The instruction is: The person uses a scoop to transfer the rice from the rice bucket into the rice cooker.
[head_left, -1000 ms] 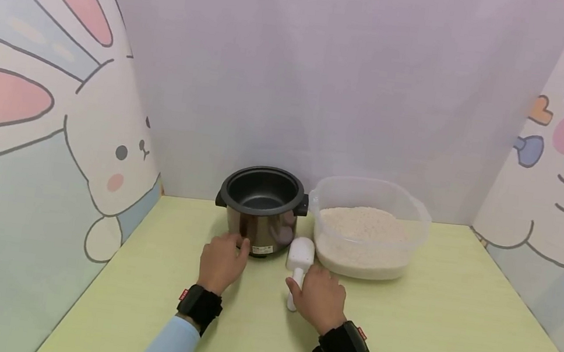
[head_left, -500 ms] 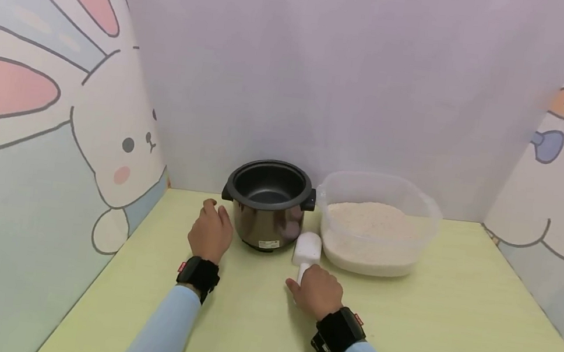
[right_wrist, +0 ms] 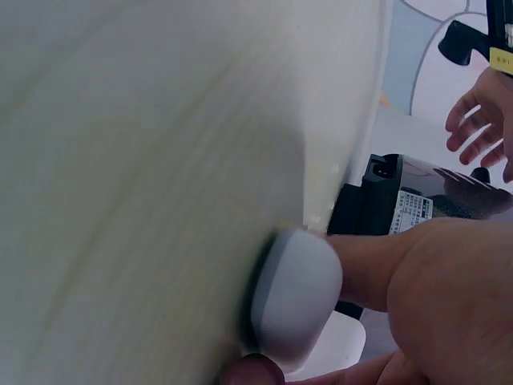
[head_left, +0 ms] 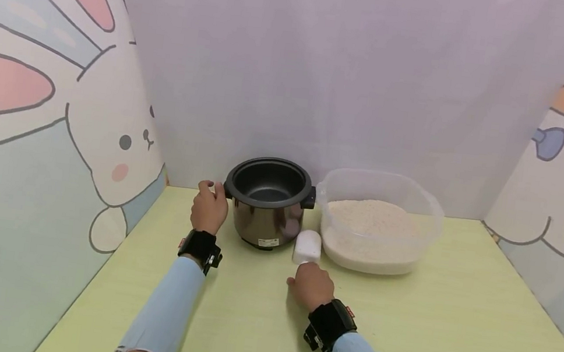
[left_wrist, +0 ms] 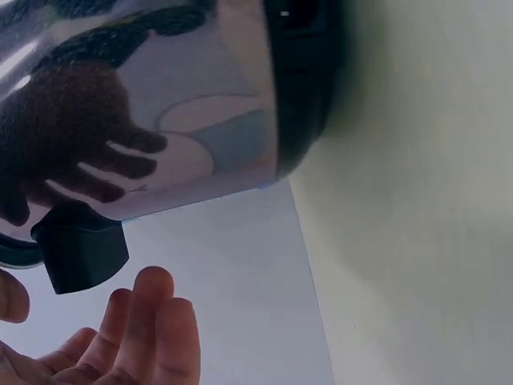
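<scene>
My left hand (head_left: 209, 209) is beside the left handle of a dark, shiny rice cooker pot (head_left: 267, 221). In the left wrist view, this black side handle (left_wrist: 84, 253) lies between the thumb and the spread, slightly bent fingers (left_wrist: 152, 321), with a gap to them. My right hand (head_left: 313, 287) grips the handle of a white scoop (head_left: 308, 247) low over the table. The right wrist view shows the scoop's rounded handle end (right_wrist: 298, 297) between thumb and fingers. The hand hides most of that handle from the head view.
Right of the cooker stands a clear plastic tub (head_left: 376, 265) with pale, rice-like grain (head_left: 374, 217) in it. Both stand at the back of the yellow-green table (head_left: 459, 327), near the curtain (head_left: 293, 83). Cartoon-printed walls (head_left: 102, 177) flank the table.
My left hand has gone from the cooker's front lower left, outward and then forward, up to its left handle. The right hand has closed round the scoop's handle; the scoop has hardly moved.
</scene>
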A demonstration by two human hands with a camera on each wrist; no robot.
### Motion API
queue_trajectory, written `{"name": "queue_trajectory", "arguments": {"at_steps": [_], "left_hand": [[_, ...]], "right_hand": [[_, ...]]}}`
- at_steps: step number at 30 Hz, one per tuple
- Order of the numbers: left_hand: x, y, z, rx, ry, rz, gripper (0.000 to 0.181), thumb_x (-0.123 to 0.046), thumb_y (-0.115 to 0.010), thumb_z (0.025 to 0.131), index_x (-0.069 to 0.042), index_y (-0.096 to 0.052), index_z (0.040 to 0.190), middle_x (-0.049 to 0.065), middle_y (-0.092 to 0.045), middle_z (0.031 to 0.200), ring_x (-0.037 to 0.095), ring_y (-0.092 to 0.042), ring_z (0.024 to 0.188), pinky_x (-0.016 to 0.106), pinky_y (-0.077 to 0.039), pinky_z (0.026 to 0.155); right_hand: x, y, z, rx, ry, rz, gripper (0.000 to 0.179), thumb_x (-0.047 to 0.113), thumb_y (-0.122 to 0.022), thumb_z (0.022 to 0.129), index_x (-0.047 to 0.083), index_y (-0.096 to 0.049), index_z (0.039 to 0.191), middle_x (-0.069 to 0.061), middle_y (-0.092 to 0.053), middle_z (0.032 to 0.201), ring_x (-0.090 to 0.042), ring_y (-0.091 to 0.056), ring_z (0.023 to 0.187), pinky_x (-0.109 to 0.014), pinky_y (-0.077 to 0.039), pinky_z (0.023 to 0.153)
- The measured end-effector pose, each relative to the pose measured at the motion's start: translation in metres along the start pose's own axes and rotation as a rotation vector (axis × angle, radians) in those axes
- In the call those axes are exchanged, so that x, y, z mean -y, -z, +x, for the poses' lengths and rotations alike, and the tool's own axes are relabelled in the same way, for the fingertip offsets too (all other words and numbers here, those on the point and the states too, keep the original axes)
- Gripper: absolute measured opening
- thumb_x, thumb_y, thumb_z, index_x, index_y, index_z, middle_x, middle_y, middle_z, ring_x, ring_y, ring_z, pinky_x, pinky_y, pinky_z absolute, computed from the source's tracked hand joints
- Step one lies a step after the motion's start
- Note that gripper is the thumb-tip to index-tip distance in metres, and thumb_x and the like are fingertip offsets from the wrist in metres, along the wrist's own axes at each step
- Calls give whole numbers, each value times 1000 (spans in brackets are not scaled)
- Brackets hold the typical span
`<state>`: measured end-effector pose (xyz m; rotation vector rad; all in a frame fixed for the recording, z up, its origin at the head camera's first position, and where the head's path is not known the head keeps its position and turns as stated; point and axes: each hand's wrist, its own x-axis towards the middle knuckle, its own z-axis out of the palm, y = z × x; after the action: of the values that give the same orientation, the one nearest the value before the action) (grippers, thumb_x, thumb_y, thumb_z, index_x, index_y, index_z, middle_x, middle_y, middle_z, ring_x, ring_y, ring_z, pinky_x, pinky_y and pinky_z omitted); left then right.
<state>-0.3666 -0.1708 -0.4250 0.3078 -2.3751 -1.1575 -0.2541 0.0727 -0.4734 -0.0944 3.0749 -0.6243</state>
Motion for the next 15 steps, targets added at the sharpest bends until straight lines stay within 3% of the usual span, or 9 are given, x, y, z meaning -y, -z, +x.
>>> {"name": "queue_trajectory", "arguments": {"at_steps": [5,10,15], "left_hand": [[-1,-5,7,52,-37,-116,46,-35,-40,112,-4,-50,144,24,-70,106,42,-65,88,54,-51,75],[2,-12,9,52,-88,-160,40,-27,-43,112,-4,-54,143,25,-71,100,39,-66,82,43,-49,66],[5,-20,10,45,-62,-201,37,-26,-43,112,-6,-57,140,22,-70,99,36,-64,79,35,-44,61]], "right_hand": [[-2,0,1,8,3,5,24,16,-73,93,2,-64,76,-12,-64,79,-34,-65,68,-46,-56,53],[-4,3,1,33,6,18,26,10,-67,93,6,-58,70,-9,-59,75,-27,-58,63,-42,-51,49],[-6,6,0,26,24,1,28,9,-68,91,8,-56,66,-8,-56,73,-26,-55,61,-40,-49,48]]}}
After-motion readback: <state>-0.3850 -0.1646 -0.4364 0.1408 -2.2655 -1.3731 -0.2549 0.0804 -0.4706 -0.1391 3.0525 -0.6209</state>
